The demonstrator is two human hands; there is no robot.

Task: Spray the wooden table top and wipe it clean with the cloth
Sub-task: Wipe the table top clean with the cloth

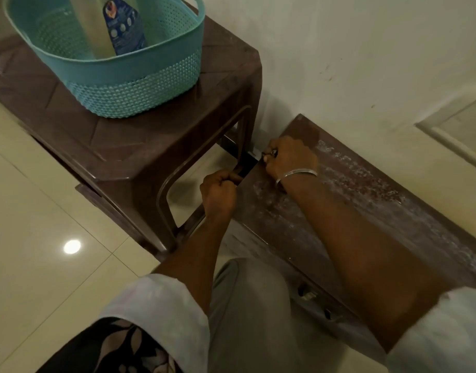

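The narrow wooden table top (366,192) runs along the wall at the right, streaked with white dust. My left hand (220,191) is curled in a fist around the near corner of its left end. My right hand (290,157), with a metal bangle on the wrist, grips the same end edge closer to the wall. A pale spray bottle (124,28) with a blue label stands inside the teal basket (140,87) at the upper left. No cloth is in view.
The basket sits on a brown plastic stool (124,146) right beside the table's left end, with a small gap between them. The white wall (366,49) backs both. Glossy cream floor tiles (43,211) lie to the left. My knee (253,305) is below the table edge.
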